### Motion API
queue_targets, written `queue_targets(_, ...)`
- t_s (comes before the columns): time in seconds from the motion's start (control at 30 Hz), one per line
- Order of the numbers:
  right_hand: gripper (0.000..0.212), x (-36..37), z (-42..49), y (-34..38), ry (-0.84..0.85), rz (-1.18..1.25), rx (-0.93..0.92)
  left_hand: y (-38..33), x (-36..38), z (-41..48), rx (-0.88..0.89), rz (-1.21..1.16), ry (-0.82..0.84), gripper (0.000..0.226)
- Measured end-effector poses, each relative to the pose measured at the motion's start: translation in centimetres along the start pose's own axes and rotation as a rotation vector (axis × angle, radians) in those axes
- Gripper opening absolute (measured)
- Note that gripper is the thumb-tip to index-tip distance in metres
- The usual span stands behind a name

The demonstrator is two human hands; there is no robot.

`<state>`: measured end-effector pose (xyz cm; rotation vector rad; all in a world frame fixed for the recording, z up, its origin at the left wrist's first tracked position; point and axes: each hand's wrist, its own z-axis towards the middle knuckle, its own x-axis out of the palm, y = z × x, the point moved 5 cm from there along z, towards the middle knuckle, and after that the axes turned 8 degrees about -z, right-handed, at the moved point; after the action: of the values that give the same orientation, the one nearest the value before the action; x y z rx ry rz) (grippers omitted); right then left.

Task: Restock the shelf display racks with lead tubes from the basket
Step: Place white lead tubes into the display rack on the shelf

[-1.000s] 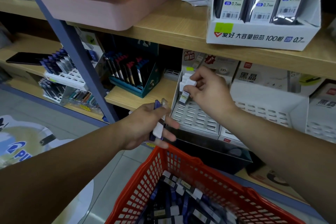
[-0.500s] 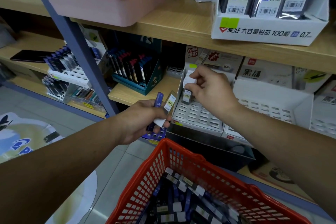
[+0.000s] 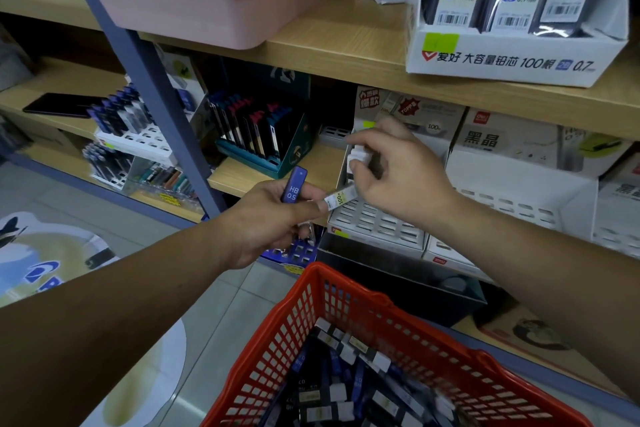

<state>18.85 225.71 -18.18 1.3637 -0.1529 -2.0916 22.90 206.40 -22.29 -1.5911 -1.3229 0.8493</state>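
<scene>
Red grid-walled basket [image 3: 311,315], blue white-lettered tube [image 3: 294,185], pink tub [image 3: 207,10], white slotted rack [image 3: 377,224], teal rack [image 3: 291,156], pale wood-grain shelf [image 3: 329,42], blue-grey post [image 3: 162,114].

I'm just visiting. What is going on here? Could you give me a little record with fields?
Left hand: grips a blue tube marked HB 0.5 and a labelled tube
Right hand: pinches a white-capped tube above the white rack
Basket: red, holds many more tubes
Upper shelf: pink bin, white box of 0.7 leads
</scene>
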Motion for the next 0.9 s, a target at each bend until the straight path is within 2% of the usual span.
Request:
queue_targets(0.03, 0.027, -0.2, 0.1, 0.5, 0.075, 0.030, -0.041, -0.2, 0.1, 0.1, 0.007, -0.002, 0.006, 0.019)
queue_targets(0.13, 0.023, 0.0, -0.4, 1.8, 0.440, 0.063, -0.069, -0.6, 0.3, 0.3, 0.033, -0.020, 0.012, 0.020)
queue_targets(0.2, 0.029, 0.3, -1.4, 1.8, 0.540, 0.162, 0.008, -0.9, 0.8, 0.2, 0.055, -0.037, -0.002, 0.021)
queue_targets(0.3, 0.039, 0.3, -2.2, 0.7, 0.477, 0.331, 0.189, -1.1, 0.9, 0.3, 0.085, -0.169, -0.041, 0.028)
queue_targets(0.37, 0.030, 0.0, -2.5, -0.4, 0.379, 0.454, 0.342, -0.7, 0.4, 0.6, 0.054, -0.198, -0.122, 0.028)
queue_targets(0.47, 0.014, -0.6, -2.4, -1.5, 0.232, 0.581, 0.480, 0.6, -0.1, 0.9, 0.002, 0.081, -0.218, 0.013)
queue_targets(0.57, 0.010, -0.2, -1.8, -1.9, 0.138, 0.589, 0.497, 1.7, 0.8, 1.4, 0.019, 0.194, -0.182, 0.006)
queue_targets(0.73, 0.014, 1.8, -1.4, -2.8, 0.121, 0.421, 0.457, 2.9, 1.4, 2.6, 0.011, 0.146, -0.154, 0.013)
queue_targets(0.9, 0.013, 1.5, -0.7, -2.4, 0.097, 0.268, 0.365, 3.0, 1.2, 2.7, -0.007, 0.123, -0.165, 0.010)
